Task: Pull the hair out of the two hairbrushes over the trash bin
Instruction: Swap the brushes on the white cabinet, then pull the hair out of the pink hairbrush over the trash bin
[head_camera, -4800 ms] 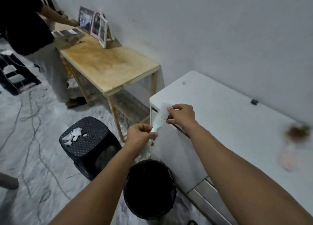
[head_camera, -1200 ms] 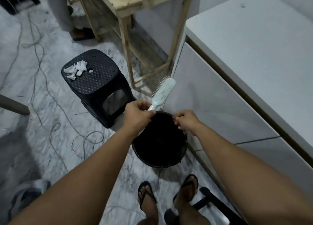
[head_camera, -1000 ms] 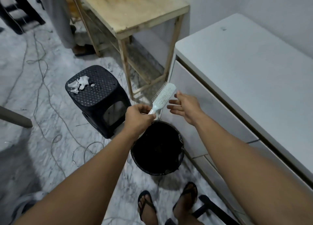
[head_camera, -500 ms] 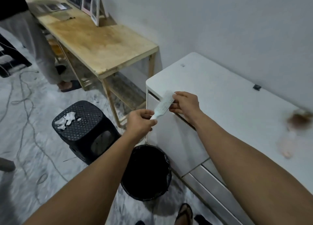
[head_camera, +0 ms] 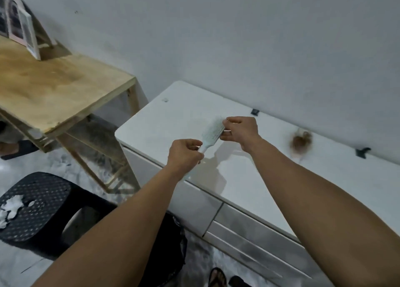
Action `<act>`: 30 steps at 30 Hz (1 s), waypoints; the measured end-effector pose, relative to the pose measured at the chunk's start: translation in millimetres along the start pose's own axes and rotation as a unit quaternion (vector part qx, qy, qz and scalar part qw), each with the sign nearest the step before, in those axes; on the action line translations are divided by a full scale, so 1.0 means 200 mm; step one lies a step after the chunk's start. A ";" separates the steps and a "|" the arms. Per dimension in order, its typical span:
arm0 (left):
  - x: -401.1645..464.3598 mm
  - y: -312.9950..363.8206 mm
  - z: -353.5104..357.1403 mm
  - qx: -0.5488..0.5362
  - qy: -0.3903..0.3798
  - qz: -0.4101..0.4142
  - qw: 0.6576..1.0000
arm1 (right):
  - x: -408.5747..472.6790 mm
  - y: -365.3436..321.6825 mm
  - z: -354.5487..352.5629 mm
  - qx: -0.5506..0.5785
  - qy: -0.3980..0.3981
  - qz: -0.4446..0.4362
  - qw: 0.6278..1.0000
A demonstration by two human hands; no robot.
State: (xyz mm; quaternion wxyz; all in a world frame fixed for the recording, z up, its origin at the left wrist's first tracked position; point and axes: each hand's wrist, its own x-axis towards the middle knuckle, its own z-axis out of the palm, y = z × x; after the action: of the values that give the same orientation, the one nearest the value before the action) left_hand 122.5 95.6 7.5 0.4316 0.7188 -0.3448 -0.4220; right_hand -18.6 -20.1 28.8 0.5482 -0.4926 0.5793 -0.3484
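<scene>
Head view: left hand [head_camera: 185,151] grips the handle of the hairbrush [head_camera: 211,134], held above the worktop [head_camera: 281,178] near its left corner. Brush points up-right to right hand [head_camera: 241,133], fingers pinching the bristles.

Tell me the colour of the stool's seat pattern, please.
Black stool, with a perforated dotted seat; head view.
</scene>
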 end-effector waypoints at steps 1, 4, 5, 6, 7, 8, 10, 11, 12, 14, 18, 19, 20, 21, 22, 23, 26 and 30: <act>0.02 0.02 0.06 0.007 -0.010 0.004 1.000 | 0.02 0.00 -0.06 -0.003 0.013 0.000 1.000; 0.07 0.08 0.22 0.024 -0.029 0.010 0.999 | 0.09 0.00 -0.23 -0.012 0.048 0.000 0.999; 0.08 0.09 0.28 0.026 -0.035 0.010 0.999 | 0.12 0.00 -0.28 -0.015 0.060 0.003 0.998; 0.10 0.11 0.34 0.027 -0.041 0.010 0.999 | 0.15 0.01 -0.34 -0.016 0.070 0.006 0.997; 0.11 0.13 0.39 0.028 -0.047 0.010 0.998 | 0.16 0.00 -0.38 -0.021 0.079 0.011 0.997; 0.12 0.14 0.43 0.031 -0.051 0.010 0.998 | 0.19 0.01 -0.42 -0.024 0.086 0.017 0.996; 0.14 0.17 0.54 0.042 -0.059 0.012 0.997 | 0.23 0.01 -0.51 -0.029 0.104 0.032 0.994; 0.15 0.18 0.59 0.052 -0.060 0.014 0.997 | 0.25 0.01 -0.55 -0.032 0.108 0.039 0.993; 0.15 0.19 0.63 0.062 -0.061 0.015 0.996 | 0.28 0.02 -0.58 -0.030 0.113 0.043 0.992; 0.17 0.21 0.71 0.073 -0.063 0.014 0.995 | 0.32 0.02 -0.64 -0.042 0.123 0.049 0.990; 0.20 0.24 0.85 0.104 -0.055 0.018 0.993 | 0.38 0.01 -0.74 -0.059 0.131 0.058 0.988; 0.21 0.24 0.86 0.112 -0.048 0.023 0.992 | 0.39 0.00 -0.74 -0.068 0.133 0.058 0.987; 0.22 0.25 0.88 0.118 -0.043 0.028 0.992 | 0.42 0.01 -0.75 -0.082 0.133 0.052 0.986; 0.23 0.25 0.90 0.124 -0.038 0.029 0.991 | 0.44 0.01 -0.75 -0.100 0.129 0.049 0.985; 0.24 0.25 0.91 0.128 -0.033 0.028 0.991 | 0.47 0.02 -0.75 -0.116 0.125 0.047 0.984; 0.25 0.26 0.92 0.133 -0.029 0.026 0.990 | 0.48 0.02 -0.75 -0.124 0.117 0.050 0.984; 0.28 0.27 0.93 0.164 -0.020 0.034 0.986 | 0.53 0.03 -0.74 -0.122 0.108 0.062 0.985; 0.31 0.25 0.94 0.197 -0.011 0.038 0.980 | 0.56 0.05 -0.72 -0.159 0.103 0.052 0.981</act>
State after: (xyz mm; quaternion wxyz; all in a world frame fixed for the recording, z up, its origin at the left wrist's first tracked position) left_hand -30.0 -39.1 -16.3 0.2936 0.7714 -0.4527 -0.3373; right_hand -151.5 -144.3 9.0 0.4177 -0.5042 0.7054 -0.2715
